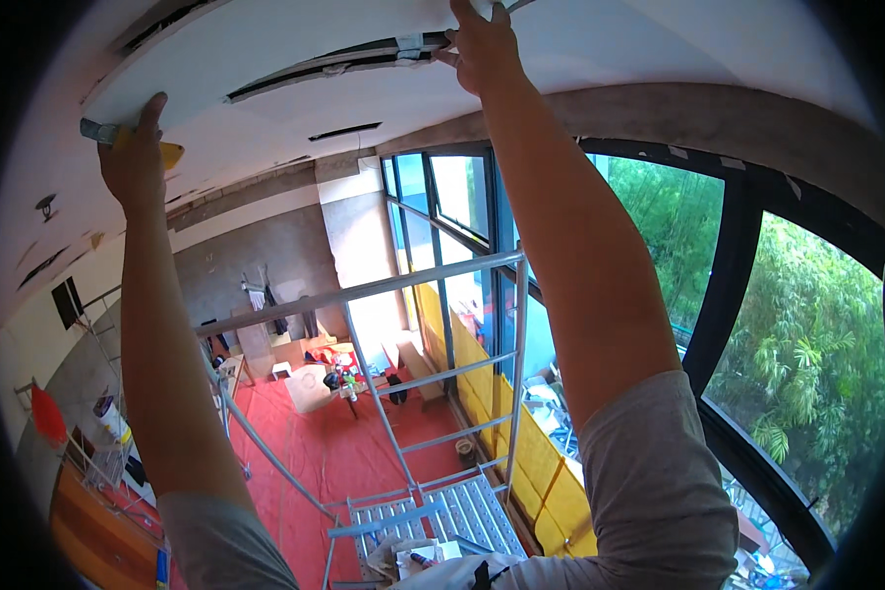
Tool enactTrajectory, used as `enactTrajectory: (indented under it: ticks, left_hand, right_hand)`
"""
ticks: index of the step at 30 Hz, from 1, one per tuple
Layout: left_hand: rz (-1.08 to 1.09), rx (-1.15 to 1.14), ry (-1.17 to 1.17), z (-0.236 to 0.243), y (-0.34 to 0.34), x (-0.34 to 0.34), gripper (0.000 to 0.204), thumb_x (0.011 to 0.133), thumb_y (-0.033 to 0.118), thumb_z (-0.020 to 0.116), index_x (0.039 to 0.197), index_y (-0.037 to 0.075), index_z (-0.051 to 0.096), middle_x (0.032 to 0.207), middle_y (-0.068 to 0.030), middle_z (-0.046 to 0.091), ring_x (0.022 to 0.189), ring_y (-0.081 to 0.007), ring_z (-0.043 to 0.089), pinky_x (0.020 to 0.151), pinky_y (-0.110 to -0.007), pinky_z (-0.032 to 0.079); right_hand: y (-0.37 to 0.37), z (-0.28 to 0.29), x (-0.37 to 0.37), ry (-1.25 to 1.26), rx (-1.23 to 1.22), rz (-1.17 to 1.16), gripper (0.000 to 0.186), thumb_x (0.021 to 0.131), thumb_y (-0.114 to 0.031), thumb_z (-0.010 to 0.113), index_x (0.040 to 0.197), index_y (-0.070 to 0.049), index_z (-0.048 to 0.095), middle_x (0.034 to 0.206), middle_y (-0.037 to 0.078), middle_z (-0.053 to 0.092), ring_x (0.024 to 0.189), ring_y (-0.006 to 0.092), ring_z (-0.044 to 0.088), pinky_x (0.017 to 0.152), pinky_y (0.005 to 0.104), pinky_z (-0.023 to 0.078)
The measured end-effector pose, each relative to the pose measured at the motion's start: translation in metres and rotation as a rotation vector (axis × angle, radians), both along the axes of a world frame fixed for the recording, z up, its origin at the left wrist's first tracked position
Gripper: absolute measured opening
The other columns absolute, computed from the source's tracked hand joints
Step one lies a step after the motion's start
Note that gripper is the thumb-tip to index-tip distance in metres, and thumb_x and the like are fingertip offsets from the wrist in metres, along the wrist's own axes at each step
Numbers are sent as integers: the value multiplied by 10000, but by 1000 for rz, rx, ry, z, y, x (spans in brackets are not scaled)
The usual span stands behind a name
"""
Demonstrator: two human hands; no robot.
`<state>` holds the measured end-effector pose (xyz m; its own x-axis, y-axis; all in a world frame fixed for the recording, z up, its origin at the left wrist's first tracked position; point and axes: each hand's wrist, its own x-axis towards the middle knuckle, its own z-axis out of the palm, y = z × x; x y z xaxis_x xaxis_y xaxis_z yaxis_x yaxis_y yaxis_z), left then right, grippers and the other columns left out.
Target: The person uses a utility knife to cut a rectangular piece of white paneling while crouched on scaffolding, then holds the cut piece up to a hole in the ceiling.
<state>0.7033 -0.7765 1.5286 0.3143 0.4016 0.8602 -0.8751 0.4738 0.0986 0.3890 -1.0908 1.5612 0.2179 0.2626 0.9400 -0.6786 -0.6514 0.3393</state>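
Both my arms reach up to the ceiling, where a white board strip (265,49) sits along a long dark slot (315,71). My left hand (135,167) is at the board's left end, with one finger up against it. In that hand is a yellow-handled tool (172,154) with a flat grey end (98,131); its exact kind is mostly hidden by my fingers. My right hand (487,54) grips the board's edge farther right, beside the slot, its fingertips partly out of sight at the upper border.
Below me stands a metal scaffold with a top rail (364,290) and perforated platform planks (472,516). Papers and small tools (433,559) lie near my body. Large dark-framed windows (747,285) line the right. Red sheeting (295,442) covers the floor far below.
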Motion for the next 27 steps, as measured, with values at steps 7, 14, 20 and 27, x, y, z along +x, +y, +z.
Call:
enactTrajectory:
  ticks: [7, 14, 20, 27]
  left_hand:
    - [-147, -27, -61, 18, -31, 11, 519, 761, 289, 887, 1115, 15, 625, 941, -62, 693, 770, -140, 668, 738, -268, 567]
    - [-97, -95, 86, 38, -18, 6, 577, 706, 309, 924, 1082, -12, 627, 928, -95, 709, 739, -147, 684, 723, -284, 585]
    - [-68, 83, 127, 49, -17, 9, 498, 705, 312, 926, 987, 17, 641, 791, -58, 686, 655, -121, 648, 637, -253, 550]
    - [-108, 79, 106, 47, -16, 19, 481, 705, 283, 931, 986, 23, 639, 759, -46, 676, 641, -119, 643, 639, -250, 550]
  right_hand:
    - [-39, 15, -1, -100, 16, -166, 920, 865, -263, 758, 1555, 1, 209, 1142, 203, 635, 1132, 336, 603, 1126, 591, 295]
    - [47, -3, 18, -508, 681, 1570, 916, 922, -348, 739, 1564, -54, 156, 1441, 239, 446, 1162, 327, 566, 895, 404, 520]
    - [31, 12, 6, -618, 633, 1386, 921, 879, -392, 780, 1510, -2, 234, 1380, 256, 494, 1119, 312, 578, 823, 403, 529]
    - [37, 23, 6, -580, 696, 1491, 831, 867, -419, 788, 1427, 12, 350, 1149, 234, 617, 969, 265, 618, 813, 393, 520]
